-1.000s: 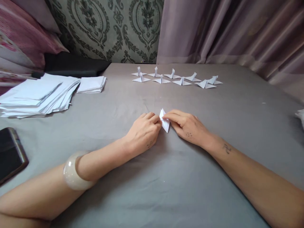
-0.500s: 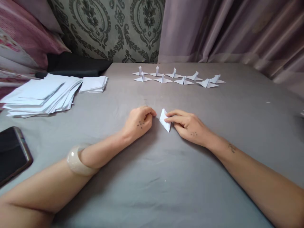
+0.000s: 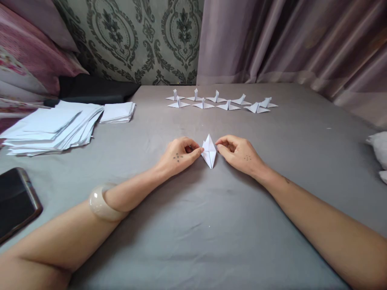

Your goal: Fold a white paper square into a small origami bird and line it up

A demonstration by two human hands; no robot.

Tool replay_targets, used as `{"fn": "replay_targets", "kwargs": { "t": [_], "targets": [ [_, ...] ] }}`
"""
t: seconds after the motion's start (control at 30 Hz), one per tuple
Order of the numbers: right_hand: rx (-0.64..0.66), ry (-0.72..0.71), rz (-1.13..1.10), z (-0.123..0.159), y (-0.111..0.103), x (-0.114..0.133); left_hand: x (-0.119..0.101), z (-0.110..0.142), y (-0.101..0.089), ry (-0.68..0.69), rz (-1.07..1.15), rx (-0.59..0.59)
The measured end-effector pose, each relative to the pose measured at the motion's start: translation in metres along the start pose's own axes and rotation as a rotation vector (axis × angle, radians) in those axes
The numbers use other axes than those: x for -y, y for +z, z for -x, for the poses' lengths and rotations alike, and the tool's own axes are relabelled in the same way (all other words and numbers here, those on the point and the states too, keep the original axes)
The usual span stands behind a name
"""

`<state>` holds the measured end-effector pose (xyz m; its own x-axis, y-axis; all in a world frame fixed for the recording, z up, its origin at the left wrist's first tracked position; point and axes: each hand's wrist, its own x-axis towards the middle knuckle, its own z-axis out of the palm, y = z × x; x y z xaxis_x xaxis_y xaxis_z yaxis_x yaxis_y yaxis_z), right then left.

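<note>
Across the whole foreground extends a gray cloth-covered surface [image 3: 208, 241], its far edge backed by a mauve curtain [image 3: 256, 40] on the right and a damask-patterned wall [image 3: 145, 40] on the left. Toward the far left corner, before a folded black fabric [image 3: 99, 89], lies a large stack of white paper sheets [image 3: 51, 125], its edges unevenly fanned. Nine folded paper birds [image 3: 228, 105] stand in two staggered rows near the far edge; a broad band of cloth separates them from the hands, and a wider margin runs to the right edge. Left hand [image 3: 179, 156]: fingers curled, thumb and forefinger nearly meeting in a pinch at the diamond's left corner. Right hand [image 3: 240, 153]: similarly curled, fingertips beside the right corner; contact cannot be told. A smartphone [image 3: 19, 203] lies by the left edge. A smaller paper stack [image 3: 117, 112] adjoins the large one. A pale bangle [image 3: 104, 201] encircles the left forearm. Between the hands, mid-surface, lies the white folded-paper diamond [image 3: 209, 151], its points directed toward the far and near edges.
</note>
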<state>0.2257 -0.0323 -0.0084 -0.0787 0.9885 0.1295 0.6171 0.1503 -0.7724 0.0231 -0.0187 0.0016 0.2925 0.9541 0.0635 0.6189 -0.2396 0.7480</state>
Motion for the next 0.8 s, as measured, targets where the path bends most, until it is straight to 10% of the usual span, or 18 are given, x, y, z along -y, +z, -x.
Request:
{"fn": "replay_targets", "kwargs": {
  "t": [0.27,0.6,0.8],
  "targets": [
    [0.090,-0.076,-0.008,0.002,0.004,0.001,0.009,-0.002,0.003,0.069,0.114,0.046],
    [-0.123,-0.068,-0.413,-0.004,0.006,0.023,0.005,0.000,0.001,0.522,0.085,-0.459],
    [-0.181,-0.049,-0.450,0.008,0.006,0.041,0.002,0.006,0.002,0.641,0.128,-0.481]
  ]
}}
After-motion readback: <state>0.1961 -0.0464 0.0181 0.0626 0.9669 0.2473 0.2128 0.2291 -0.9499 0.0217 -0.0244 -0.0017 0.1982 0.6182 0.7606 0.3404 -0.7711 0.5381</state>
